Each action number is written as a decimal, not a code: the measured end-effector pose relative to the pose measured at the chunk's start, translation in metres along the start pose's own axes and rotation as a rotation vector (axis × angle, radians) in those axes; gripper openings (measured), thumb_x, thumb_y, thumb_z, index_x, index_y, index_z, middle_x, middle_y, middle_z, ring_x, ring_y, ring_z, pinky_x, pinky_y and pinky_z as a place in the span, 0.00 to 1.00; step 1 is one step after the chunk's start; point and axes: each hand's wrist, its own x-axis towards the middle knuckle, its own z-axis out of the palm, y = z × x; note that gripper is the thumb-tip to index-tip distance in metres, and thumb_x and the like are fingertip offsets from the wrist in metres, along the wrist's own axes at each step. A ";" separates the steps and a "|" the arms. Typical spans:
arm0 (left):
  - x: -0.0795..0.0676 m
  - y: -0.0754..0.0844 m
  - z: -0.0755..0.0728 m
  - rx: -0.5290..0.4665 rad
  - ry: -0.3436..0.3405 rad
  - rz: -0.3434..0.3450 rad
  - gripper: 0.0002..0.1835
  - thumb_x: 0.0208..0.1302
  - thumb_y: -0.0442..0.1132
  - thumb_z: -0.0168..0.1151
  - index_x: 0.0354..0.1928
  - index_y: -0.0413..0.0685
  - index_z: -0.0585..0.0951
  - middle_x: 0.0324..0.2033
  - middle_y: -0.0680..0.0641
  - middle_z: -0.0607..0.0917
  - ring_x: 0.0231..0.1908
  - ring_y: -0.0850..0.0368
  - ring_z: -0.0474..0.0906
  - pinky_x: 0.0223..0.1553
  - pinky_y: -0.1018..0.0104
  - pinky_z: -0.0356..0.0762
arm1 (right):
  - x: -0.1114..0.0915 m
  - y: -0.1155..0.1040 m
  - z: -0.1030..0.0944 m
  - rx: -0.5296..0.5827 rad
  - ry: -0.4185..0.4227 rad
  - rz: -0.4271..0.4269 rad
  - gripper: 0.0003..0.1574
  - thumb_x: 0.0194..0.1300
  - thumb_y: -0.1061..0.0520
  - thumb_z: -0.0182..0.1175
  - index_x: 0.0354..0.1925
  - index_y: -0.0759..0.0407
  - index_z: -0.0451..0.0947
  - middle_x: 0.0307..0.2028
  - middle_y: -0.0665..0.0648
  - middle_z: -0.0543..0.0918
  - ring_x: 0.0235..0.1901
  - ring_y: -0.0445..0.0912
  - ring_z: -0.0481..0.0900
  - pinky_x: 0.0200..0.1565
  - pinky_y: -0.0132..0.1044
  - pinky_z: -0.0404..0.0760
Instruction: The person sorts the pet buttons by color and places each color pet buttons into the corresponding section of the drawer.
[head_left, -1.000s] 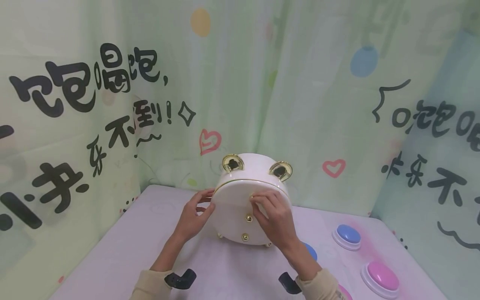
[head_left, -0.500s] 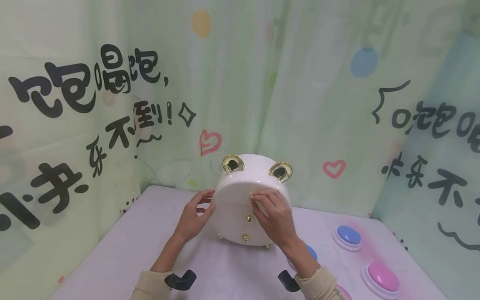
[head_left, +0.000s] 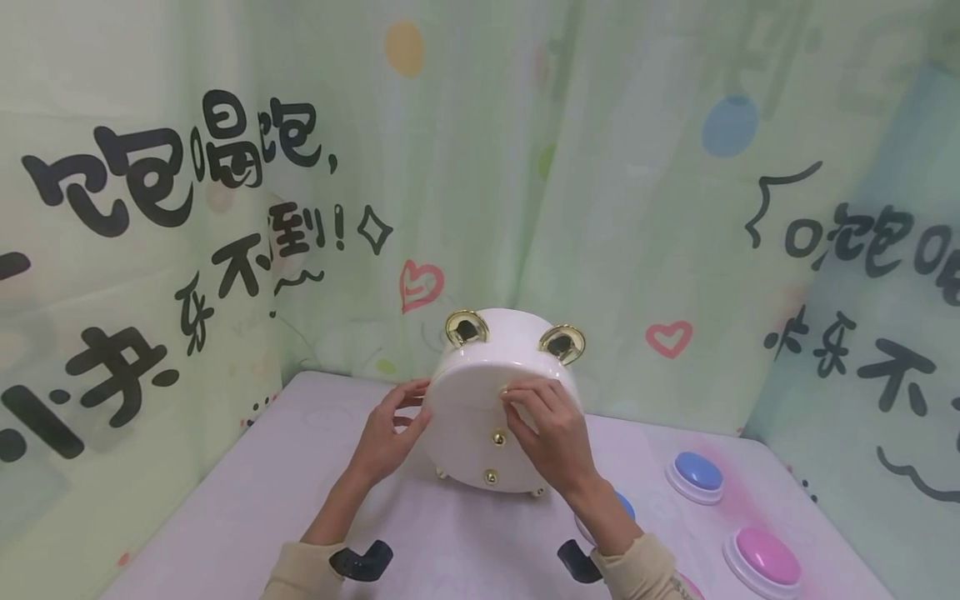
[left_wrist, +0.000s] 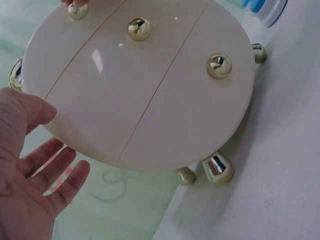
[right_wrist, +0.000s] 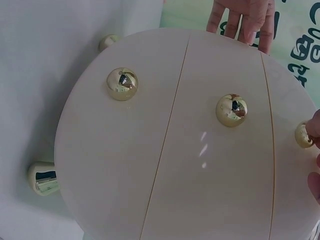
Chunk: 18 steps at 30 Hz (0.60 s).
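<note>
A white round-fronted chest (head_left: 459, 446) stands on gold feet, with two gold ring-shaped eyes on its top. Two seams divide its front into three drawer faces, each with a gold ball knob. My right hand (head_left: 551, 433) pinches the top knob (left_wrist: 78, 12) between thumb and fingertips. The middle knob (head_left: 498, 437) and bottom knob (head_left: 491, 477) are untouched. At the chest's left rim is my left hand (head_left: 384, 440), thumb by the front edge and fingers (left_wrist: 70, 180) spread along the side. Whether every fingertip touches is unclear.
A pale table (head_left: 255, 492) carries the chest. To the right are a blue push button (head_left: 697, 471) and a pink one (head_left: 768, 556); another blue button (head_left: 622, 504) is partly behind the right forearm. A printed curtain (head_left: 622, 208) encloses the back and sides.
The gold line along the top of the chest's front, visible a second ago, is mostly hidden now behind the front's glossy upper edge. Both hands have hardly moved.
</note>
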 end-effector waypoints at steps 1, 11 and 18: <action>0.000 0.000 0.000 0.000 0.000 0.001 0.24 0.69 0.32 0.66 0.65 0.44 0.77 0.57 0.40 0.83 0.56 0.43 0.81 0.46 0.61 0.82 | 0.000 0.000 0.000 0.001 0.001 0.001 0.15 0.54 0.70 0.72 0.40 0.58 0.85 0.42 0.53 0.87 0.46 0.50 0.82 0.49 0.42 0.81; 0.000 0.000 0.000 0.005 0.003 0.003 0.23 0.69 0.32 0.65 0.65 0.44 0.77 0.57 0.40 0.83 0.56 0.43 0.81 0.45 0.63 0.81 | -0.002 -0.001 0.001 0.000 0.017 0.011 0.13 0.54 0.68 0.72 0.39 0.58 0.85 0.41 0.53 0.87 0.46 0.50 0.83 0.49 0.42 0.81; 0.000 0.000 0.001 0.001 0.002 0.012 0.23 0.68 0.32 0.66 0.65 0.43 0.77 0.57 0.40 0.83 0.55 0.42 0.81 0.44 0.64 0.82 | -0.010 -0.005 -0.001 0.028 0.034 0.039 0.14 0.52 0.67 0.72 0.39 0.58 0.85 0.41 0.52 0.87 0.45 0.50 0.82 0.49 0.40 0.80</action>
